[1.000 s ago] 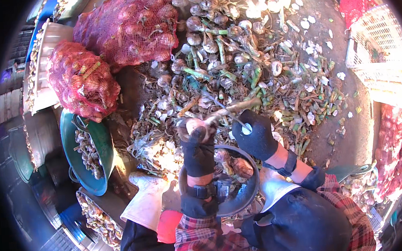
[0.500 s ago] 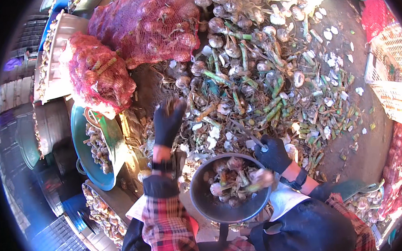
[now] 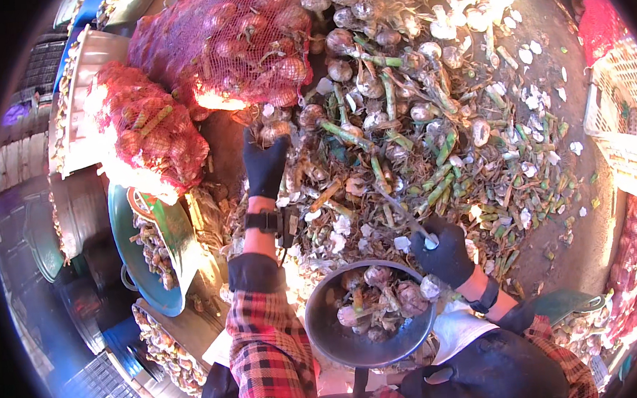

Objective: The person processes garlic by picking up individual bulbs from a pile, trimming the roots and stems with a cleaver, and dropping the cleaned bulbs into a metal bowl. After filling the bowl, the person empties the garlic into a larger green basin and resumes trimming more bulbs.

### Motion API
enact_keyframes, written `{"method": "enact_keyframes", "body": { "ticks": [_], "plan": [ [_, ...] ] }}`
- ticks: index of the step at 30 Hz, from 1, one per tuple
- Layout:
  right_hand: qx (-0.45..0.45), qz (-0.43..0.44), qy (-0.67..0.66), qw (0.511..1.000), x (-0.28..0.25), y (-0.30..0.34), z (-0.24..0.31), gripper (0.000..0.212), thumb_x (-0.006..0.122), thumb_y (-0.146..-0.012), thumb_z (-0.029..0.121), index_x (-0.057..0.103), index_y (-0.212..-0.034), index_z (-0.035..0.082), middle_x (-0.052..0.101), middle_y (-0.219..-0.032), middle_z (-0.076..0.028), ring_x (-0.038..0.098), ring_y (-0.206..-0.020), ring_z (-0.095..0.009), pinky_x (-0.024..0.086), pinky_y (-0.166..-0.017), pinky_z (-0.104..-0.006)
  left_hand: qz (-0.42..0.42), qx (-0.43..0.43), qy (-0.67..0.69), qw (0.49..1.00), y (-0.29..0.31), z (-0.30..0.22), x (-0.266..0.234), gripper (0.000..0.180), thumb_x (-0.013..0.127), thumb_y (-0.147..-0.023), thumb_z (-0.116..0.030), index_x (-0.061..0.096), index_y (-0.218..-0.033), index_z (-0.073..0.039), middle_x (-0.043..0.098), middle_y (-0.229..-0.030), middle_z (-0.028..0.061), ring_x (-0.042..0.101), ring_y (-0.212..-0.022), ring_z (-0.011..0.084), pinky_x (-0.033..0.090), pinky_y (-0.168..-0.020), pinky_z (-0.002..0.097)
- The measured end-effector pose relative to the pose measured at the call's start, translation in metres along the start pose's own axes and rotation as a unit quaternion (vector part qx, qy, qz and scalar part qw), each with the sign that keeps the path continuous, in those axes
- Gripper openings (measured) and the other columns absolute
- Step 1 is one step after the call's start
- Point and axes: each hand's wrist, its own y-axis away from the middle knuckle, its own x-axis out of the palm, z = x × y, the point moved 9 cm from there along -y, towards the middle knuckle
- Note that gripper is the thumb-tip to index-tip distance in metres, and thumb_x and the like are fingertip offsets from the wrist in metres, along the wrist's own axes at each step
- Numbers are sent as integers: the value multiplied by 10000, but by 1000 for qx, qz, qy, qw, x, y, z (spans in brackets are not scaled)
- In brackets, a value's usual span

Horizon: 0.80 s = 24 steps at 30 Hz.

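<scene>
My left hand (image 3: 265, 164), in a dark glove, reaches to the far left side of a heap of garlic (image 3: 370, 86). Its fingers close round a garlic bulb (image 3: 274, 132) beside a red mesh sack. In my gloved right hand (image 3: 446, 255) is a knife (image 3: 405, 214), its narrow blade pointing up and left over the trimmings. The fist is closed round the handle. Just below that hand, a dark round bowl (image 3: 320, 337) holds several garlic bulbs (image 3: 379, 301) with short stems.
Two red mesh sacks of garlic (image 3: 233, 47) (image 3: 150, 133) stand at the far left. Nearer is a teal basin (image 3: 123, 244) with cut pieces. Stalk cuttings and white peelings (image 3: 506, 158) cover the floor to the right, towards a pale plastic crate (image 3: 622, 93).
My left hand has moved away from me to the garlic bulb. A blurred bulb at the bowl's right rim now rests inside the bowl. My right hand has shifted slightly right, keeping the knife.
</scene>
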Motion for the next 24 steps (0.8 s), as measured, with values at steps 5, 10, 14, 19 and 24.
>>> {"method": "enact_keyframes", "body": {
  "ticks": [5,10,14,19,24],
  "plan": [
    [-87,-14,20,996,-27,-22,53,222,699,-680,126,547,-829,60,562,-709,-144,587,-614,-351,465,-533,-389,144,69,125,979,75,-94,24,668,708,-710,-69,337,-1265,-47,518,-1131,89,555,-1005,183,478,-856,316],
    [-237,-31,94,966,-46,-24,126,222,684,-683,102,521,-828,61,525,-727,-111,574,-596,-322,461,-509,-391,179,54,14,982,139,-119,38,814,825,-588,-101,381,-1266,-19,555,-1111,88,558,-970,159,474,-844,292],
    [-263,-19,157,952,-44,-18,133,203,654,-700,136,518,-829,59,511,-738,-105,579,-570,-294,469,-487,-403,144,145,-46,978,164,-96,43,833,842,-581,-147,411,-1279,-6,548,-1144,104,548,-975,167,474,-845,318],
    [-265,-2,169,949,-42,-11,115,231,662,-695,183,525,-837,64,514,-740,-97,586,-574,-289,465,-476,-400,227,-6,124,966,176,-81,56,930,848,-593,-156,337,-1357,-14,552,-1161,104,548,-1003,174,481,-854,341],
    [-298,9,132,945,-35,-5,92,304,714,-649,246,525,-824,84,516,-760,-103,576,-574,-305,447,-470,-411,344,179,19,922,197,-133,69,283,686,-749,-261,668,-980,-99,668,-936,74,618,-953,251,484,-829,343]
  ]
}}
